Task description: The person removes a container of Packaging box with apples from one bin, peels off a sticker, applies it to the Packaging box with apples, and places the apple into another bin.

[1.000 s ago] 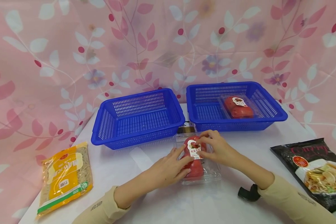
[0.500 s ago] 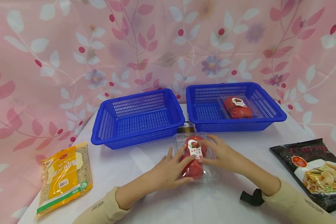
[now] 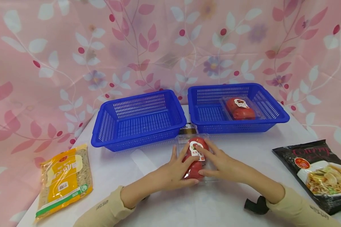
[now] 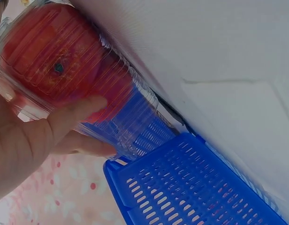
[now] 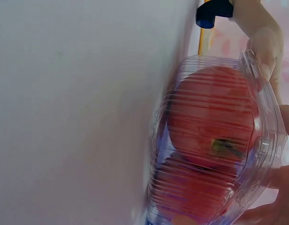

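A clear plastic box of red fruit [image 3: 194,171] with a white label [image 3: 197,151] lies on the table in front of me. My left hand [image 3: 171,171] rests on its left side, fingers spread over the lid and thumb at the near end. From the right, my right hand [image 3: 224,164] touches the lid with extended fingers, its thumb toward the near part. In the left wrist view, fingers of the left hand [image 4: 36,136] lie along the ribbed box wall. The right wrist view shows the box [image 5: 210,117] side-on, two fruits inside.
Behind stand two blue baskets, the left one [image 3: 139,138] and the right one [image 3: 238,126], which holds a similar fruit box [image 3: 240,108]. A gold-banded item [image 3: 188,128] sits between them. A yellow bag [image 3: 63,181] lies left, a black noodle bag [image 3: 315,173] right.
Both hands have spread their fingers more. My right hand has shifted slightly toward me, its thumb lower along the box; the left thumb has moved to the near end. The box stays nearly in place.
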Motion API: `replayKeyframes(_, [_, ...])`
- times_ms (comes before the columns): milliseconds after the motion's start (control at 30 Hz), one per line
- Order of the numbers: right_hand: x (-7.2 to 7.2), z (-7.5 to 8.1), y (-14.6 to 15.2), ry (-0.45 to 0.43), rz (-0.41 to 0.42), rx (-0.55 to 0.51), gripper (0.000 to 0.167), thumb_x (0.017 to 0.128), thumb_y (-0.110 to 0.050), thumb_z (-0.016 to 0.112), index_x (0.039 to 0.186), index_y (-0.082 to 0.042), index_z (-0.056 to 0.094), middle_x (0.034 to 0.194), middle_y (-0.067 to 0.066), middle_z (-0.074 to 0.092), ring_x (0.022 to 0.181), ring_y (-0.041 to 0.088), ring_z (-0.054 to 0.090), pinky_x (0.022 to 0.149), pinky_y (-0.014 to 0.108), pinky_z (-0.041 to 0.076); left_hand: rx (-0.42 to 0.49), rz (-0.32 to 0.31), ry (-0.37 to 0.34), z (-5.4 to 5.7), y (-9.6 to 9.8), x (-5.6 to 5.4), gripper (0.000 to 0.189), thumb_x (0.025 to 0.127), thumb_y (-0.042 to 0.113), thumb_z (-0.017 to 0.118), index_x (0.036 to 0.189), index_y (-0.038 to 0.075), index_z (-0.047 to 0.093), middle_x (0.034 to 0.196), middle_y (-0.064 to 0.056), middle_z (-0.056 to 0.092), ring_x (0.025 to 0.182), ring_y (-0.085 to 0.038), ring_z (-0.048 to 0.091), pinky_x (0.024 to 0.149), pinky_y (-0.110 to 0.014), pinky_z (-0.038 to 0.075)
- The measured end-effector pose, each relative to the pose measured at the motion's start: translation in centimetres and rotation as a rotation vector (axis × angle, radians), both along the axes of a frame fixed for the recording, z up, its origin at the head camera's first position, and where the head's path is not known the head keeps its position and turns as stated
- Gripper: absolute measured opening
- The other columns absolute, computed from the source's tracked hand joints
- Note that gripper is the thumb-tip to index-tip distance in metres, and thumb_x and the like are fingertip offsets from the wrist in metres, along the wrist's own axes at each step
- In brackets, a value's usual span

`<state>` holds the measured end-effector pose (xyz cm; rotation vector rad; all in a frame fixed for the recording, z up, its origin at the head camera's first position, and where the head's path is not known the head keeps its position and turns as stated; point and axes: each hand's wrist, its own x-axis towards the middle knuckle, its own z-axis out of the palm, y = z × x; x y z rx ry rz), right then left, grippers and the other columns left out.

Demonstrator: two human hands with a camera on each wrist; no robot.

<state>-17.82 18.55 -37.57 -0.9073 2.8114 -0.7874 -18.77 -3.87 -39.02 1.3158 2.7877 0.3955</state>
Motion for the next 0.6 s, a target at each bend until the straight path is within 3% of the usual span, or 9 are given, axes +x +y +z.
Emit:
replayKeyframes(133, [0.3, -0.1, -0.3, 0.018, 0.0, 0.014, 0.077, 0.084, -0.05, 0.058, 0.146, -0.019, 0.025, 0.147, 0.028, 0.008, 0.124, 0.053, 0.026, 0.087, 0.063, 0.036, 0.009, -0.008, -0.017, -0.1, 0.1, -0.4, 0.074, 0.085, 0.057, 0.05, 0.145, 0.031, 0.016, 0.151, -0.019, -0.005, 0.133, -0.049, 0.0, 0.102, -0.062, 0.001])
replayKeyframes(333, [0.4, -0.2, -0.7, 0.048, -0.016, 0.032, 0.075, 0.084, -0.052, 0.056, 0.145, -0.019, 0.027, 0.146, 0.03, 0.01, 0.119, 0.055, 0.033, 0.083, 0.064, 0.038, 0.001, -0.02, 0.017, -0.2, 0.2, -0.6, 0.078, 0.085, 0.058, 0.05, 0.147, 0.031, 0.01, 0.15, -0.021, -0.001, 0.136, -0.038, 0.0, 0.101, -0.061, -0.005])
replayKeyframes(600, [0.7, -0.1, -1.2, 0.058, -0.033, 0.029, 0.078, 0.083, -0.051, 0.059, 0.145, -0.016, 0.028, 0.146, 0.03, 0.011, 0.118, 0.055, 0.034, 0.082, 0.064, 0.039, 0.026, -0.008, 0.044, -0.1, 0.3, -0.4, 0.076, 0.083, 0.057, 0.053, 0.145, 0.03, 0.018, 0.149, -0.024, 0.006, 0.135, -0.042, 0.009, 0.102, -0.06, -0.004])
